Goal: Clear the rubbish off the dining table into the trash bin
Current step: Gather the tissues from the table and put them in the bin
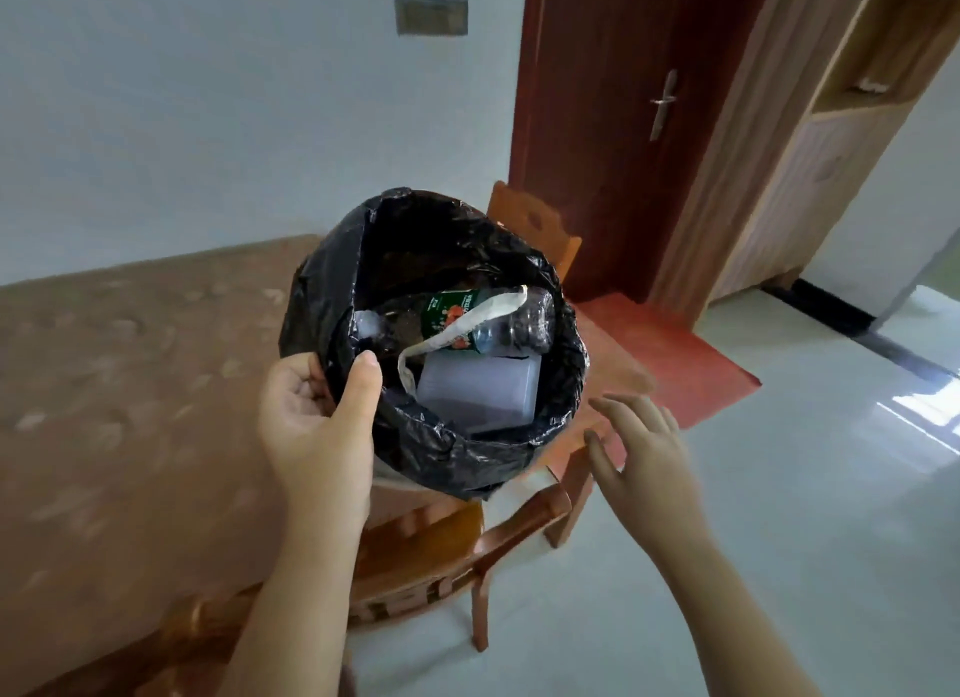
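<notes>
**Bin held up by its lined rim**

Nearest me, both forearms rise from the bottom edge. I see my left hand (317, 426) with fingers (363, 384) clamped on the rim of the trash bin (467, 457), thumb inside the black bag liner (322, 301). My right hand (644, 447) hangs beside the bin, fingers spread, touching nothing. Inside lie a clear plastic bottle (498, 322) with a green label, a twisted white paper strip (467, 322) and a translucent plastic box (478, 390). The liner hides the bin's body. Motion blur smears the tabletop (130, 384); a wooden chair (447, 551) sits partly hidden below.
</notes>
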`<action>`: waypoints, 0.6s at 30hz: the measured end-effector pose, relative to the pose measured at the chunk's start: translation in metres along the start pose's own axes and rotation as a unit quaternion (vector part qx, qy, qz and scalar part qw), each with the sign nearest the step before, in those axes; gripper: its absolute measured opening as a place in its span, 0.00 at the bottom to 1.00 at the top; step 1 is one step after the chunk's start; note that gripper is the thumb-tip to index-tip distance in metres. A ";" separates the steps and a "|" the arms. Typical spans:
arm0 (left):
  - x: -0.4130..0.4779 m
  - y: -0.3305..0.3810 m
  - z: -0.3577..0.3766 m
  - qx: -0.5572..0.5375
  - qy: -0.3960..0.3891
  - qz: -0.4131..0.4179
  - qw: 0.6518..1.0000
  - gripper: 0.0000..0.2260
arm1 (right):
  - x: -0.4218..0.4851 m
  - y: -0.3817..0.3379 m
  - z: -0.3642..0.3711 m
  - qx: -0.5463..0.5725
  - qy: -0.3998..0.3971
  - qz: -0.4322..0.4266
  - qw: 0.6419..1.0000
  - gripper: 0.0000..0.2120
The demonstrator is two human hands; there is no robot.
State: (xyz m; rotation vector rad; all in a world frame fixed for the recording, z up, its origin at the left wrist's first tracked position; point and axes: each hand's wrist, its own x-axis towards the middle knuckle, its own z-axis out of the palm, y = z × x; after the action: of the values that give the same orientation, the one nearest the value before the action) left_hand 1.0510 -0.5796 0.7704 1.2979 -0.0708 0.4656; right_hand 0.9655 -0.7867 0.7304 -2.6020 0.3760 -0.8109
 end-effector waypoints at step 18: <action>0.143 -0.055 -0.127 0.089 0.295 -0.062 0.949 0.09 | 0.105 -0.109 0.206 0.052 -0.224 -0.163 0.959 0.14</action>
State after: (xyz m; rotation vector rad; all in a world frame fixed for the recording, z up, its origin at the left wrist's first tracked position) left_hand 1.1745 -0.4295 0.7284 1.2814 0.5623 0.7458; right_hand 1.1852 -0.6699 0.6730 -2.6767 -0.2240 -0.2983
